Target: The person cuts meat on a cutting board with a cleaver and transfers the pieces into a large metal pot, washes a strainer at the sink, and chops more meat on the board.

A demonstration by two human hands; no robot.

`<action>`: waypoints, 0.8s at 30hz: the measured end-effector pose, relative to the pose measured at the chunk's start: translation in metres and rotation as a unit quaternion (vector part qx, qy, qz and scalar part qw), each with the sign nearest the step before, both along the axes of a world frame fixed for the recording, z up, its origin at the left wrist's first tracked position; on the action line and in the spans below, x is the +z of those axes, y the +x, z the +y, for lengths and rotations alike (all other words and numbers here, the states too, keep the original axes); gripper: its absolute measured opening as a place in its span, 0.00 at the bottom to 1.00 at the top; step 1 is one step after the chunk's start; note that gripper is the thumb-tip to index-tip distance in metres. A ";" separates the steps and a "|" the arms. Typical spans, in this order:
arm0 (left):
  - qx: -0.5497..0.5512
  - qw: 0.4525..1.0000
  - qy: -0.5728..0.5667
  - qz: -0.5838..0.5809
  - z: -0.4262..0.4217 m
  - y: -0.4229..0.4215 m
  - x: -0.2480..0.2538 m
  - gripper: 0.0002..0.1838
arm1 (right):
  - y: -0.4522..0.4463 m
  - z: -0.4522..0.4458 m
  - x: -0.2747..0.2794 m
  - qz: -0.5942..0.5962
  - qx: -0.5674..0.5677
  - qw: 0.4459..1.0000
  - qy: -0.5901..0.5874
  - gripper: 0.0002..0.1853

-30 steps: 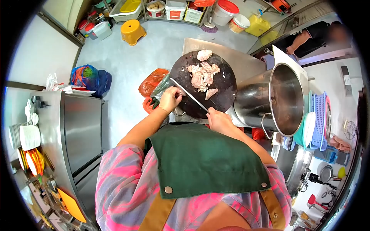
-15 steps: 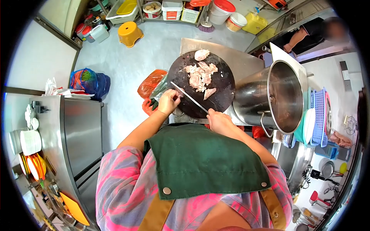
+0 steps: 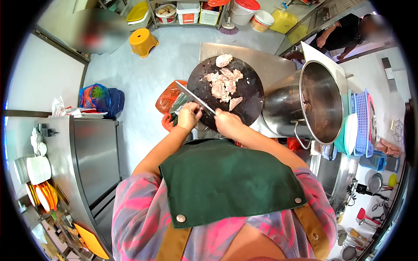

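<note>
My right hand (image 3: 227, 123) is closed round the handle of a knife (image 3: 195, 98), whose long blade slants up and left across the left edge of a round dark chopping board (image 3: 251, 98). Just below the blade, at the board's lower left edge, sits my left hand (image 3: 190, 115) with its fingers curled in. What those fingers pinch, if anything, is hidden. Pale pieces of raw meat (image 3: 223, 88) lie heaped in the middle of the board. A larger lump of meat (image 3: 224, 60) rests at its far edge, and a small piece of meat (image 3: 235, 102) lies nearer to me.
A tall steel pot (image 3: 282, 104) stands right of the board on the steel table (image 3: 213, 48). Left of the board are an orange plastic bag (image 3: 169, 96) and greens. A yellow stool (image 3: 143, 42) stands on the floor. Another person (image 3: 344, 37) is at the upper right.
My right hand has moved left with the knife, and the blade now reaches past the board's left edge. My left hand stays nearly in place. The person at the upper right has shifted.
</note>
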State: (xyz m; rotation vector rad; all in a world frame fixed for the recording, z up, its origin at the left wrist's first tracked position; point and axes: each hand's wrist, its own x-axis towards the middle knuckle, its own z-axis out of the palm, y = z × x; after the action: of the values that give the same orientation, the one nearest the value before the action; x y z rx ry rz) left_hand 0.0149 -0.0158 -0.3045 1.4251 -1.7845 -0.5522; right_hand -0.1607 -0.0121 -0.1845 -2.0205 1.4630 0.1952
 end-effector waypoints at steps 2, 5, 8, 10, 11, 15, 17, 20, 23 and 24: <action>0.003 0.998 0.009 0.056 -0.003 0.001 -0.026 0.06 | -0.019 0.016 0.006 0.007 -0.002 1.000 0.018 0.09; 0.001 1.000 0.015 0.008 0.003 -0.001 0.006 0.05 | -0.025 0.024 0.003 0.017 -0.012 1.000 0.019 0.10; -0.040 0.999 0.016 -0.008 -0.001 -0.001 -0.004 0.06 | 0.010 0.001 -0.016 -0.011 -0.025 0.999 -0.029 0.11; -0.051 0.998 0.012 -0.017 -0.002 -0.001 0.000 0.06 | 0.022 -0.013 -0.022 -0.028 -0.044 0.996 -0.069 0.10; -0.059 0.998 0.002 -0.013 -0.002 0.001 0.001 0.06 | 0.018 -0.009 -0.023 -0.027 -0.049 0.997 -0.059 0.10; 0.094 0.963 0.175 0.180 -0.010 0.000 -0.005 0.09 | -0.023 0.019 -0.009 0.013 -0.006 0.999 -0.044 0.08; 0.125 0.961 0.123 0.214 -0.012 -0.001 -0.010 0.08 | -0.046 0.035 -0.010 0.013 -0.016 0.999 -0.051 0.09; 0.109 0.978 0.134 0.116 -0.018 -0.004 -0.006 0.14 | -0.071 0.055 -0.005 -0.052 -0.096 0.991 -0.081 0.10; 0.109 0.991 0.065 -0.045 -0.018 -0.021 0.028 0.33 | -0.082 0.075 0.010 -0.135 -0.201 0.959 -0.148 0.11; 0.078 0.989 0.092 -0.086 -0.021 -0.025 0.042 0.34 | -0.086 0.079 0.006 -0.181 -0.221 0.942 -0.178 0.10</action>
State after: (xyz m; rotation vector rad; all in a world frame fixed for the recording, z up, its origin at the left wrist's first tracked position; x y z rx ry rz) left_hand -0.0104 -0.0370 -0.2620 1.7692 -1.7700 -0.5379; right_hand -0.2465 0.0670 -0.1785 -1.7960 1.7422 -0.6385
